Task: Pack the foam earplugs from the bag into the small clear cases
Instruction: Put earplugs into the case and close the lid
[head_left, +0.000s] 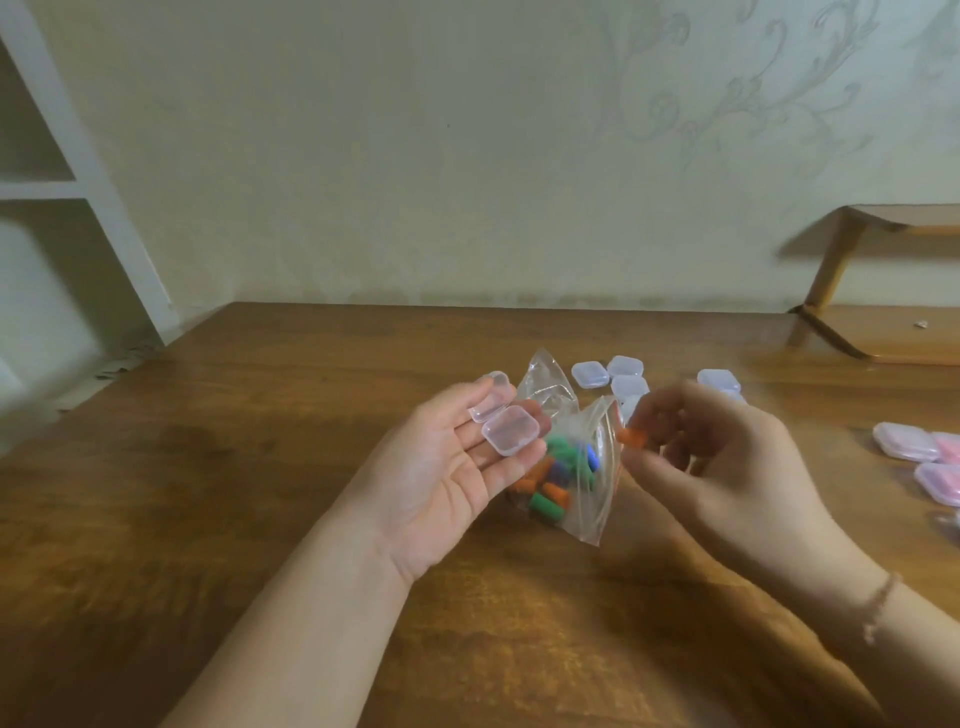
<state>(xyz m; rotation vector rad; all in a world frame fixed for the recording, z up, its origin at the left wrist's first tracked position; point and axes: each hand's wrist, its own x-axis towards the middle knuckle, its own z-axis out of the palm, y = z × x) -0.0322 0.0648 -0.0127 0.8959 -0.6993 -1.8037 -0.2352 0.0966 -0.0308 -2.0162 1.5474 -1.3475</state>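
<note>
A brown wooden table (260, 467) runs back to a pale wallpapered wall (415, 156) (faint swirling plant pattern at its right side), with a white shelf unit (67, 182) at the left and a low wooden shelf (883, 332) at the right edge.

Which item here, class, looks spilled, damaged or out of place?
Nothing stands out. The left hand carries an open small clear plastic case, the right hand pinches an orange foam earplug, and the clear plastic bag looks intact.
</note>
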